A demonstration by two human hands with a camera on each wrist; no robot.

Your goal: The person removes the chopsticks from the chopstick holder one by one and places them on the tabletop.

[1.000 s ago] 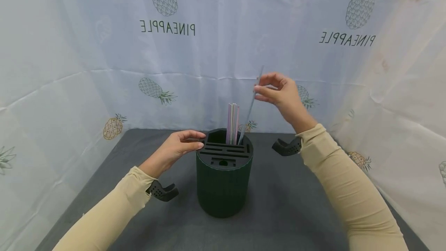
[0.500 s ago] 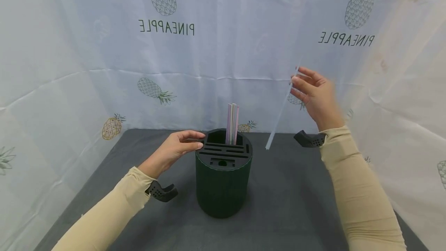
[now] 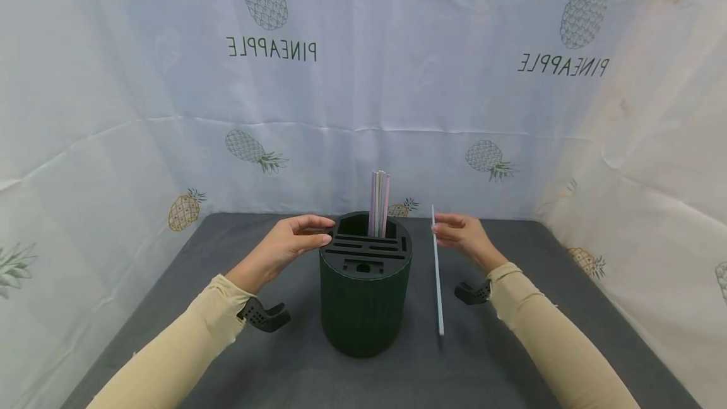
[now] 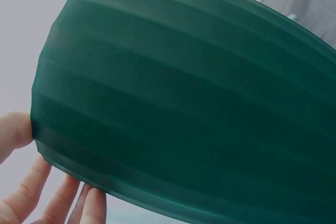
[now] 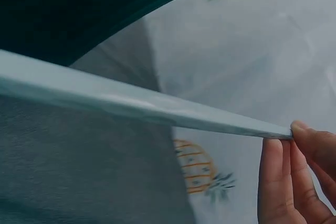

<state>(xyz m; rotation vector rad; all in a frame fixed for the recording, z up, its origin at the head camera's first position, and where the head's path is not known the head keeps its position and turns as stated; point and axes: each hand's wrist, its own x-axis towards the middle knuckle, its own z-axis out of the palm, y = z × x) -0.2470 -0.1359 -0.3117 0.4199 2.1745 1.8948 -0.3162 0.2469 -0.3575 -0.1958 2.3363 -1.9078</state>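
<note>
Between thumb and fingertips, my right hand [image 3: 462, 237] pinches one end of a thin pale blue chopstick [image 3: 437, 283]. Its other end points toward me, low over the table; whether it touches the cloth I cannot tell. The right wrist view shows the chopstick [image 5: 157, 103] faceted and narrowing toward the fingers [image 5: 273, 177]. A dark green round knife block [image 3: 363, 308] stands upright to its left, its black top slotted. Several pink and whitish chopsticks [image 3: 378, 204] stand in its back compartment. My left hand [image 3: 286, 242] touches the block's left rim with thumb and fingertips [image 4: 94, 203].
A dark grey cloth [image 3: 483, 358] covers the table. White curtains [image 3: 363, 81] with pineapple prints hang behind and at both sides. Black wrist mounts [image 3: 264, 314] sit at both cuffs.
My right hand has lifted the pale blue chopstick out of the block, swung right, then come down beside the block over the table. My left hand has kept its place on the rim.
</note>
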